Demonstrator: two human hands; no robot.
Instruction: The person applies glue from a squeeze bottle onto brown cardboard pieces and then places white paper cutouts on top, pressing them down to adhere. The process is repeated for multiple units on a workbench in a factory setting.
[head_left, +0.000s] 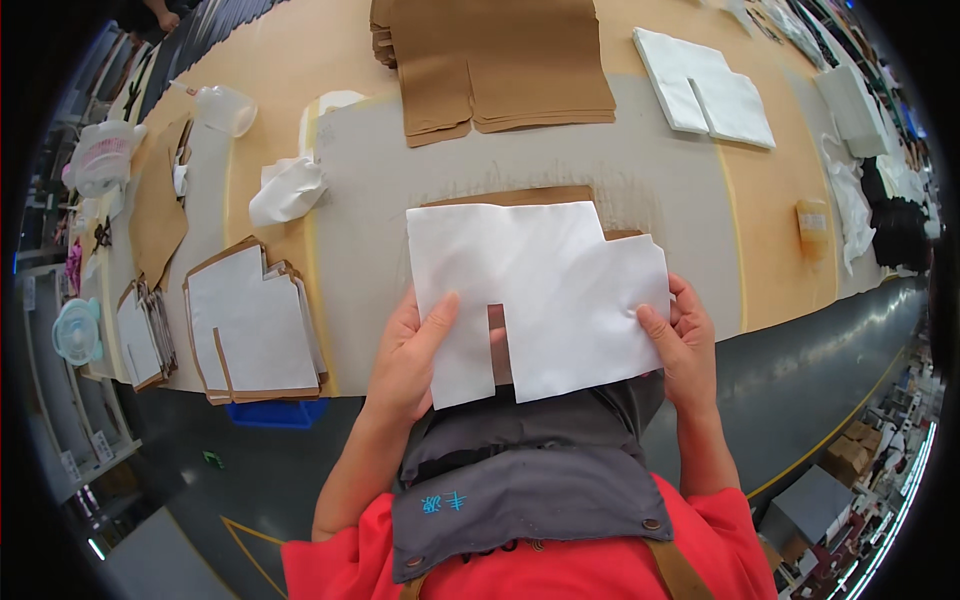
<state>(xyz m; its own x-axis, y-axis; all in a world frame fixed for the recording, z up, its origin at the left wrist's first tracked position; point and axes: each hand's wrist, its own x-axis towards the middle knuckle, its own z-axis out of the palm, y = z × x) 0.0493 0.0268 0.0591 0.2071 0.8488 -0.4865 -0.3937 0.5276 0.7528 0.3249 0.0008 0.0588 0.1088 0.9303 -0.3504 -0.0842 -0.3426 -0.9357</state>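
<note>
Left grip (408, 348) and right grip (690, 342) pinch the white, notched, flat sheet (575, 290) at its 9 and 3 o'clock, by the tan-and-grey table (690, 190)'s 6 o'clock edge. It seems light, bendable; side edges suit holding.

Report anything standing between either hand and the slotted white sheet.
Nothing visible does: the left hand and the right hand already hold the slotted white sheet directly, at its opposite sides.

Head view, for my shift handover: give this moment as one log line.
left hand: holds slotted white sheet, left side; right hand: holds its right side; partly hidden: brown piece; ahead: brown stack
</note>
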